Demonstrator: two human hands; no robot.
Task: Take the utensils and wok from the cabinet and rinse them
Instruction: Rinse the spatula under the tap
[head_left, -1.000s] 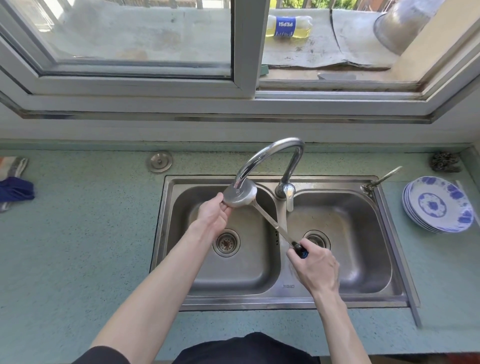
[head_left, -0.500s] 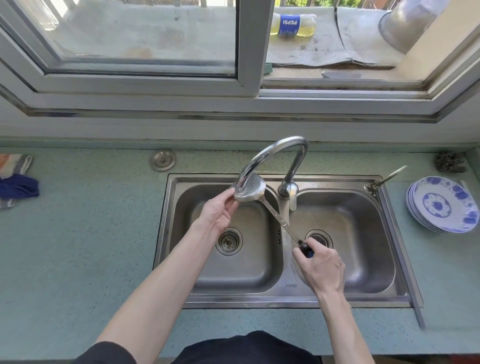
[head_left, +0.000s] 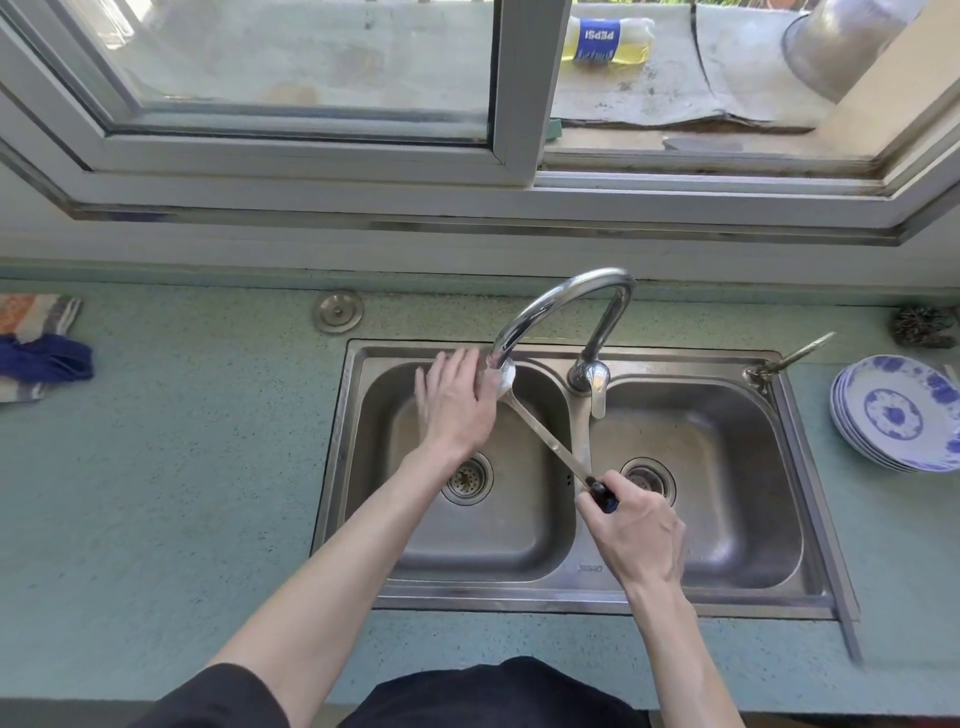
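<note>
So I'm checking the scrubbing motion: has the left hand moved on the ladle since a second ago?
Yes. The left hand has slid from below the ladle bowl up over it, toward the faucet spout.

The ladle and the curved tap are shiny polished metal, the double sink is brushed steel with a duller shine, the tabletop is matt speckled green stone, the plates are glossy ceramic, and the rag is soft cloth.
</note>
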